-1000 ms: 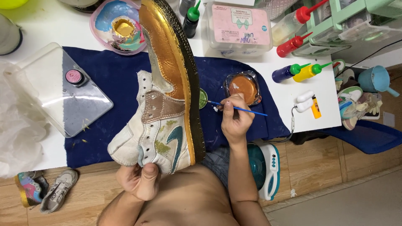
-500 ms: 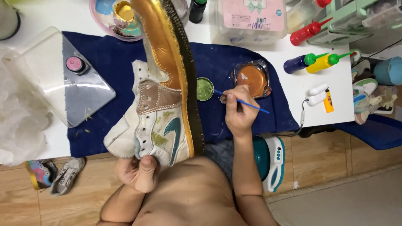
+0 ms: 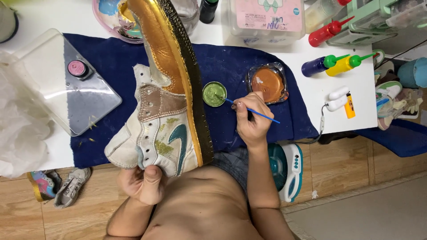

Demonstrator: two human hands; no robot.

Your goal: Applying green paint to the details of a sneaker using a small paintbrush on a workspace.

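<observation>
Dipping a brush in green paint while a sneaker is held upright

Holding the shoe (image 3: pixel 164 111) by its heel, the left hand (image 3: pixel 142 180) is closed around the back of it, thumb pressed against the white leather, so the shoe stands nearly on end with its toe pointing away over the surface. Its upper is partly gold and bronze, its side panel is white with a teal mark and flecks of green, and its dark sole edge faces right.

The right hand (image 3: pixel 250 120) is pinched shut on a thin blue paintbrush (image 3: pixel 253 111), fingers curled, with the handle sticking out to the right. The brush tip reaches left into a small round pot of green paint (image 3: pixel 214 94), which sits on the dark blue cloth (image 3: pixel 106 62) just beside the shoe's sole. Just above that hand lies a clear dish of orange-brown paint (image 3: pixel 267 83).

The cloth covers the middle of the white surface (image 3: pixel 311 91). On its left part lies a clear plastic lid (image 3: pixel 66 84) with a small pink pot (image 3: pixel 76 68) on it. To the right, off the cloth, lie a red squeeze bottle (image 3: pixel 327 32), a blue one (image 3: pixel 318 66) and a yellow one (image 3: pixel 344 64), both with green caps. A clear tub with a pink label (image 3: pixel 267 20) stands at the far edge. Small shoes (image 3: pixel 58 184) lie on the wooden floor at lower left.
</observation>
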